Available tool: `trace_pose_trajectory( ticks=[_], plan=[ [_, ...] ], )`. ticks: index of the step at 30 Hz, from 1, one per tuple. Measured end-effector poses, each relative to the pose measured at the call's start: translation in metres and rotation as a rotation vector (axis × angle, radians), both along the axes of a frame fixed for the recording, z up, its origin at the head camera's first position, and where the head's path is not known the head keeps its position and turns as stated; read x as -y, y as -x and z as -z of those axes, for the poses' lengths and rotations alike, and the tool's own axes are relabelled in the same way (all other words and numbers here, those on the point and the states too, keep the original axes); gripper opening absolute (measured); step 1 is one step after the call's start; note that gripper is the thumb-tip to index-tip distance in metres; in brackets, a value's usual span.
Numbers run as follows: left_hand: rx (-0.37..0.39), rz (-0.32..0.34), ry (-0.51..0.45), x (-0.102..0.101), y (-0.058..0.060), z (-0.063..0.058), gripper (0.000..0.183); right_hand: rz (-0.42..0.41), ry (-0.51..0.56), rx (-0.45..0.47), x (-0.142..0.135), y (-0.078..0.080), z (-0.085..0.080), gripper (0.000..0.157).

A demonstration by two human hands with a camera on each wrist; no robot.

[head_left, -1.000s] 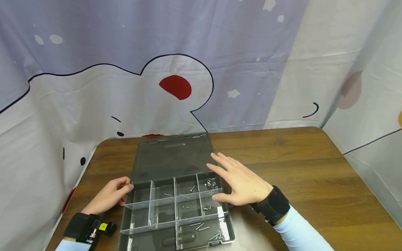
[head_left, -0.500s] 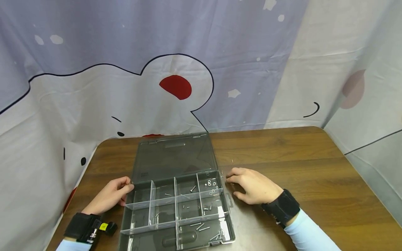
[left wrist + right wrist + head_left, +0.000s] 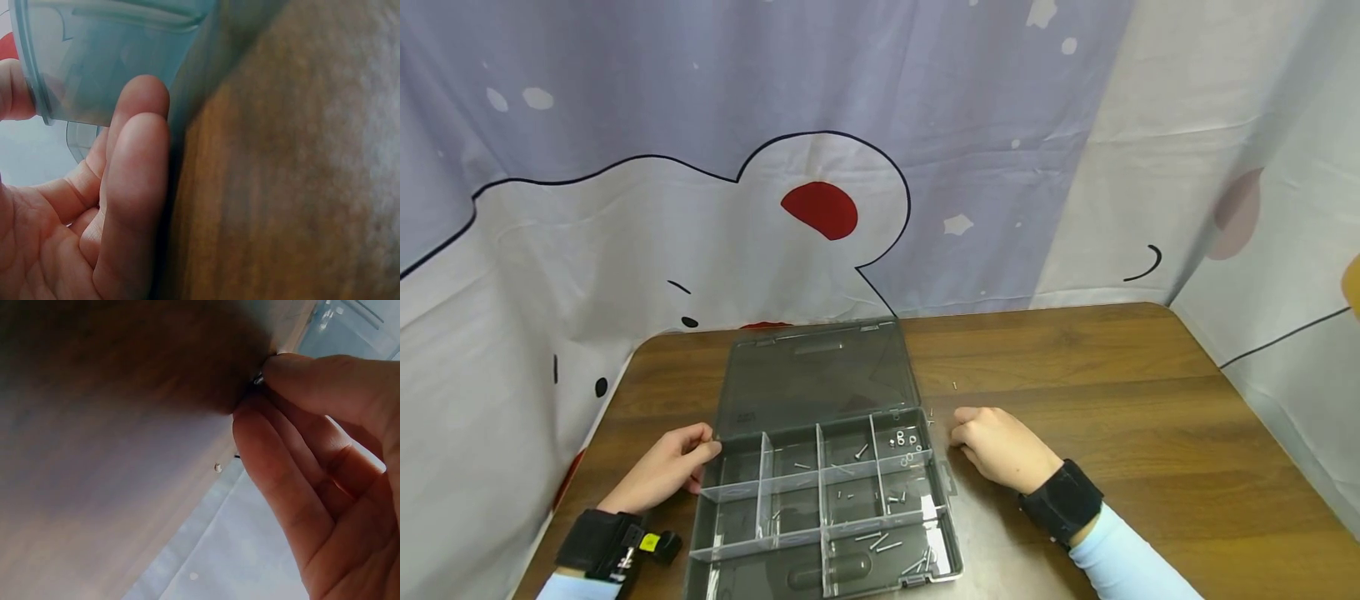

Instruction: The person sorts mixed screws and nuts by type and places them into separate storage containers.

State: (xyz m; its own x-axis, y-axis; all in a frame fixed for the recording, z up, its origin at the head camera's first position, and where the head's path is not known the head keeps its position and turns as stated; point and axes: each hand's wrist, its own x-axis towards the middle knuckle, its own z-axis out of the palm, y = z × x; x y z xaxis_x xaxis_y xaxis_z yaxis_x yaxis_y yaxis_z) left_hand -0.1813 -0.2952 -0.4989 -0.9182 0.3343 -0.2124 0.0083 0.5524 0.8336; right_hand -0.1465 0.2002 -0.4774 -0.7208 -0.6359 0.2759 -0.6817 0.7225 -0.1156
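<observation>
A grey see-through compartment box [image 3: 760,543] stands on the table with its lid [image 3: 820,379] folded back. My left hand [image 3: 658,468] holds the box's left side; in the left wrist view the thumb is at the rim and fingers [image 3: 137,169] lie against the wall. To the right of the box, my right hand [image 3: 1006,450] is down at the tabletop. Its thumb and forefinger pinch a tiny metal piece [image 3: 257,379], apparently a screw, mostly hidden by the fingertips. Small screws lie loose on the table, one farther back [image 3: 955,385], another by the box edge [image 3: 931,417].
Nuts [image 3: 901,438] sit in the back right compartment. Several longer screws [image 3: 888,547] lie in the front right one, and shorter screws [image 3: 895,498] in the one between. The wooden table [image 3: 1120,400] reaches right, with a printed curtain [image 3: 977,167] behind it.
My right hand has come down from above the box's right side to the tabletop beside it, and its spread fingers have closed into a pinch. The left hand stays at the box.
</observation>
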Motion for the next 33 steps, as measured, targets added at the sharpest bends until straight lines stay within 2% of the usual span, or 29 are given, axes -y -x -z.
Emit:
trace_pose_trajectory(
  ticks=[11, 23, 26, 29, 33],
  plan=[
    [-0.012, 0.009, 0.006, -0.001, 0.000, -0.001, 0.027, 0.053, -0.013, -0.062, 0.003, -0.001, 0.001, 0.024],
    [-0.010, 0.006, 0.008, 0.001, 0.000, 0.004, 0.026, 0.098, -0.031, -0.060, 0.004, -0.002, 0.003, 0.029],
    [-0.011, 0.009, 0.008, 0.001, 0.000, 0.003, 0.026, 0.121, 0.003, -0.056, 0.003, -0.002, -0.002, 0.030],
    [-0.013, 0.014, 0.003, 0.000, 0.000, 0.002, 0.028, 0.126, 0.084, -0.060, 0.006, -0.004, -0.014, 0.029],
    [-0.009, 0.011, -0.001, 0.000, 0.000, 0.001, 0.029, 0.049, 0.188, -0.048, 0.025, -0.009, -0.036, 0.027]
  ],
)
